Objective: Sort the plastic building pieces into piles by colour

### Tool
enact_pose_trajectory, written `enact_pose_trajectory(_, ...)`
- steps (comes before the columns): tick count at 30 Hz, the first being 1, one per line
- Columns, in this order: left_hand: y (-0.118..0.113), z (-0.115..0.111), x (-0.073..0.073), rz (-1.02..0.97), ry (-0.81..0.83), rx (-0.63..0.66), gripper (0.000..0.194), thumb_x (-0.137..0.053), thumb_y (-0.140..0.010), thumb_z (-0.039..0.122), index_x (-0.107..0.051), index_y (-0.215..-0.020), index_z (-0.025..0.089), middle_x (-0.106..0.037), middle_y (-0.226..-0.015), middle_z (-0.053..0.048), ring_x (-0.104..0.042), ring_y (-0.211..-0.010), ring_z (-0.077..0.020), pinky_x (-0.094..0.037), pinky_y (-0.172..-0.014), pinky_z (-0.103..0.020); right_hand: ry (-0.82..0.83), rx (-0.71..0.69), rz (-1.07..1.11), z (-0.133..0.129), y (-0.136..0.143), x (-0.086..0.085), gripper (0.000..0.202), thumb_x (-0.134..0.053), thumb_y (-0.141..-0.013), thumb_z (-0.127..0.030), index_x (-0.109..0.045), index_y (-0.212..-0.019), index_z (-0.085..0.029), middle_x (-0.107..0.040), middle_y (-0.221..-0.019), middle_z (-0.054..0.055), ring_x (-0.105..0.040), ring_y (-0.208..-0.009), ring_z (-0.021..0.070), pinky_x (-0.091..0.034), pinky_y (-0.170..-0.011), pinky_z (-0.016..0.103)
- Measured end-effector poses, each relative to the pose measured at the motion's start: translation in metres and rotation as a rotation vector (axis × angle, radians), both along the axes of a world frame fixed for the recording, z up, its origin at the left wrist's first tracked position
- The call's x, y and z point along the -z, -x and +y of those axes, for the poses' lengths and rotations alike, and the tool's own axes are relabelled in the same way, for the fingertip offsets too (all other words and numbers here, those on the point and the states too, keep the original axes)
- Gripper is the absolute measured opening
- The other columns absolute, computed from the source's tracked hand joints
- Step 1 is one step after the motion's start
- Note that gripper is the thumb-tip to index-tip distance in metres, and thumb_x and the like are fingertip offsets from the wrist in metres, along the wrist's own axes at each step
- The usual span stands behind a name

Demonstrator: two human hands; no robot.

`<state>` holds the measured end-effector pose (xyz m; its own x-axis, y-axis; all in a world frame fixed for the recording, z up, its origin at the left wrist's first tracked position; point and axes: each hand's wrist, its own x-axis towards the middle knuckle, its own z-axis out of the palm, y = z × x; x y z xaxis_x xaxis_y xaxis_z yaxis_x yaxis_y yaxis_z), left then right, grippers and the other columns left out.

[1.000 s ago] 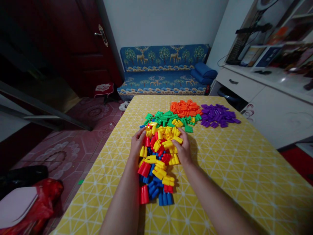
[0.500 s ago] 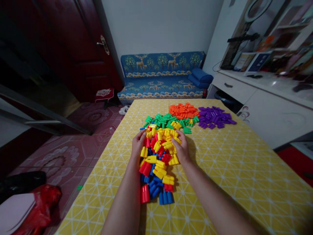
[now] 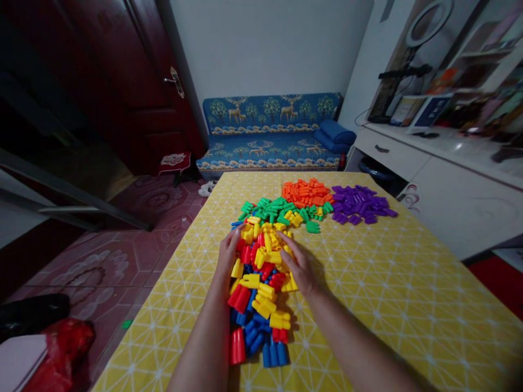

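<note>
A mixed pile of toy building pieces, made of joined plastic tubes, lies on the yellow patterned tablecloth (image 3: 347, 305). Yellow pieces (image 3: 265, 256) are mostly on top, with red pieces (image 3: 240, 298) among them and blue pieces (image 3: 255, 337) at the near end. My left hand (image 3: 229, 251) rests along the pile's left side, its fingers stretched forward against the pieces. On the right side my right hand (image 3: 299, 265) reaches over yellow pieces with thumb and fingers apart. Neither hand grips a piece; some fingertips are partly hidden.
Beyond the mixed pile lie green pieces (image 3: 273, 209), an orange pile (image 3: 307, 193) and a purple pile (image 3: 361, 204). A blue patterned sofa (image 3: 261, 141) stands past the table. To the right is a white cabinet (image 3: 445, 190); a small green piece (image 3: 127, 324) lies on the floor.
My right hand has moved left and inward over the yellow pieces, shifting some of them. My left hand stays by the left side. The view has tilted up slightly.
</note>
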<state>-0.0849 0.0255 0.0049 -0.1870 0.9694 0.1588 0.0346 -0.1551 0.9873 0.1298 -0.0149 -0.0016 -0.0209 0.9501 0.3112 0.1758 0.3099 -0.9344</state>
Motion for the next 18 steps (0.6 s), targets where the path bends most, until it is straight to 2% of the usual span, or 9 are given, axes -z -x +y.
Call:
enact_pose_trajectory(3, 0.0, -0.001, -0.002, -0.007, 0.005, -0.022, 0.058, -0.056, -0.082, 0.063, -0.073, -0.112, 0.016, -0.07, -0.122, -0.009, -0.057, -0.123, -0.0292, -0.041, -0.107, -0.039, -0.029, -0.157, -0.158, -0.009, -0.011, -0.016, 0.043, -0.048, -0.094, -0.044, -0.055, -0.136, -0.039, -0.056, -0.14, -0.004, -0.049, -0.133, 0.0249, -0.031, -0.117, 0.05)
enact_pose_trajectory(6, 0.001, -0.002, 0.0, -0.019, 0.035, -0.051, 0.061, -0.056, -0.08, 0.065, -0.073, -0.113, 0.016, -0.07, -0.121, -0.008, -0.059, -0.121, -0.0289, -0.042, -0.106, -0.038, -0.19, -0.203, -0.318, 0.008, -0.045, -0.03, 0.038, -0.049, -0.093, -0.045, -0.063, -0.127, -0.037, -0.062, -0.133, -0.001, -0.051, -0.131, 0.0267, -0.022, -0.119, 0.054)
enact_pose_trajectory(8, 0.001, -0.002, 0.002, -0.037, 0.068, -0.056, 0.063, -0.056, -0.08, 0.066, -0.071, -0.116, 0.016, -0.07, -0.12, -0.009, -0.06, -0.119, -0.0292, -0.044, -0.103, -0.038, -0.303, -0.078, -0.407, 0.039, -0.083, -0.036, 0.035, -0.051, -0.091, -0.048, -0.07, -0.116, -0.033, -0.066, -0.128, 0.002, -0.053, -0.127, 0.0277, -0.027, -0.116, 0.054)
enact_pose_trajectory(9, 0.001, -0.003, 0.002, -0.047, 0.082, -0.057, 0.064, -0.056, -0.081, 0.066, -0.07, -0.117, 0.015, -0.07, -0.121, -0.009, -0.06, -0.118, -0.0293, -0.045, -0.102, -0.037, -0.332, 0.05, -0.45, 0.059, -0.107, -0.039, 0.035, -0.05, -0.091, -0.049, -0.072, -0.111, -0.031, -0.067, -0.126, 0.004, -0.054, -0.125, 0.028, -0.03, -0.114, 0.054)
enact_pose_trajectory(11, 0.0, -0.004, 0.0, -0.054, 0.098, -0.06, 0.063, -0.055, -0.082, 0.065, -0.07, -0.118, 0.016, -0.069, -0.123, -0.008, -0.06, -0.118, -0.0295, -0.047, -0.1, -0.036, -0.351, 0.28, -0.592, 0.106, -0.158, -0.045, 0.042, -0.047, -0.089, -0.054, -0.073, -0.106, -0.025, -0.066, -0.126, 0.009, -0.055, -0.123, 0.0297, -0.035, -0.109, 0.054)
enact_pose_trajectory(13, -0.001, -0.006, -0.002, -0.041, 0.095, -0.076, 0.06, -0.056, -0.081, 0.065, -0.072, -0.114, 0.017, -0.07, -0.122, -0.007, -0.06, -0.118, -0.0293, -0.047, -0.1, -0.035, -0.31, 0.468, -0.763, 0.152, -0.208, -0.048, 0.052, -0.045, -0.088, -0.058, -0.071, -0.11, -0.019, -0.061, -0.131, 0.015, -0.051, -0.127, 0.0321, -0.034, -0.11, 0.054)
enact_pose_trajectory(15, -0.002, -0.006, -0.005, -0.019, 0.096, -0.097, 0.059, -0.059, -0.079, 0.065, -0.074, -0.11, 0.018, -0.072, -0.117, -0.007, -0.061, -0.115, -0.0289, -0.047, -0.099, -0.035, -0.235, 0.54, -0.854, 0.192, -0.252, -0.048, 0.058, -0.045, -0.087, -0.064, -0.069, -0.113, -0.018, -0.061, -0.128, 0.017, -0.049, -0.128, 0.0358, -0.033, -0.109, 0.058)
enact_pose_trajectory(18, -0.001, -0.007, -0.006, -0.002, 0.129, -0.108, 0.059, -0.06, -0.079, 0.064, -0.072, -0.114, 0.019, -0.072, -0.114, -0.006, -0.062, -0.114, -0.0277, -0.048, -0.098, -0.034, -0.013, 0.527, -0.895, 0.234, -0.299, -0.042, 0.055, -0.051, -0.083, -0.068, -0.069, -0.11, -0.024, -0.065, -0.123, 0.013, -0.048, -0.129, 0.0395, -0.031, -0.109, 0.064)
